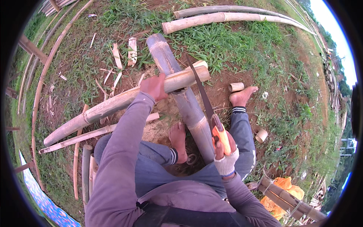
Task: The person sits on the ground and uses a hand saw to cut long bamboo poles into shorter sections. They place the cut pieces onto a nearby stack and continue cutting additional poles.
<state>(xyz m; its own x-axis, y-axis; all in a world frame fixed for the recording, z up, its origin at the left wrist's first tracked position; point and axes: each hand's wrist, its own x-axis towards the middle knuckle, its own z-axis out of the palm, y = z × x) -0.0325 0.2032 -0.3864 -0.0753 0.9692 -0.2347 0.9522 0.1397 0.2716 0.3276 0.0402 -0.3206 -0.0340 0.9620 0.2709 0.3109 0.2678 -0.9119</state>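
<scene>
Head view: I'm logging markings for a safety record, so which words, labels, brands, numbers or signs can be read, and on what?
None can be read.
Right trouser leg: white marks, too blurred to read.
Small blue-and-white litter: too small to tell.
Saw in the right hand: no readable lettering.

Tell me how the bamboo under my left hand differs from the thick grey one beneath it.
The upper bamboo is mostly tan; the lower bamboo is mostly grey. The upper bamboo slants sideways across the top, while the lower bamboo runs toward you underneath. Both are round and jointed.
</scene>
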